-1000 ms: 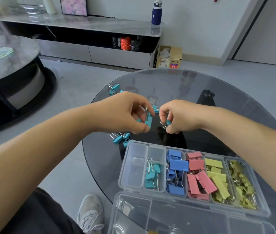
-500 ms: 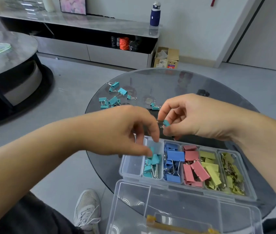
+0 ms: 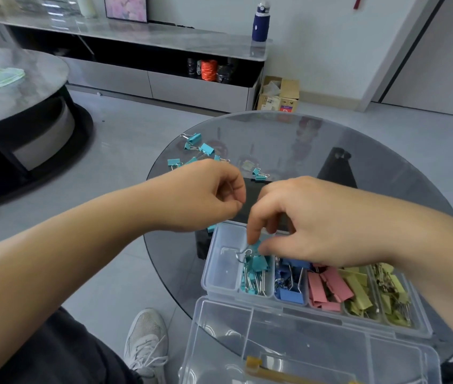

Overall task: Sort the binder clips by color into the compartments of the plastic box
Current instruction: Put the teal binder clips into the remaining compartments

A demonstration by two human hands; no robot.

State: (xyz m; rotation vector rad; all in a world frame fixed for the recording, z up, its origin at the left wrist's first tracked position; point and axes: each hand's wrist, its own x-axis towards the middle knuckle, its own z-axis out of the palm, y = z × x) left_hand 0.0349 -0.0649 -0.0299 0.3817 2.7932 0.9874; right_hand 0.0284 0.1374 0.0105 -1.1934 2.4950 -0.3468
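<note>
The clear plastic box (image 3: 221, 284) stands on the round glass table (image 3: 358, 151). From the left, its compartments are one empty, then teal clips (image 3: 256, 275), blue clips (image 3: 289, 284), pink clips (image 3: 328, 286) and yellow clips (image 3: 358, 292), with olive-yellow clips (image 3: 391, 295) in the last. My right hand (image 3: 316, 220) hovers over the teal compartment and pinches a teal clip (image 3: 256, 246) between thumb and forefinger. My left hand (image 3: 206, 195) is raised just left of the box, fingers curled, with nothing seen in it. Loose teal clips (image 3: 200, 149) lie on the far left of the table.
The box's clear lid (image 3: 303, 350) lies open toward me. A lone teal clip (image 3: 260, 174) sits beyond my hands and another (image 3: 211, 228) peeks out under my left hand. My shoe (image 3: 145, 339) is on the floor below. A low round table (image 3: 12, 87) stands far left.
My left hand has released its teal clip into the box and pulled back up to the left. My right hand has come down over the teal compartment with its clip.
</note>
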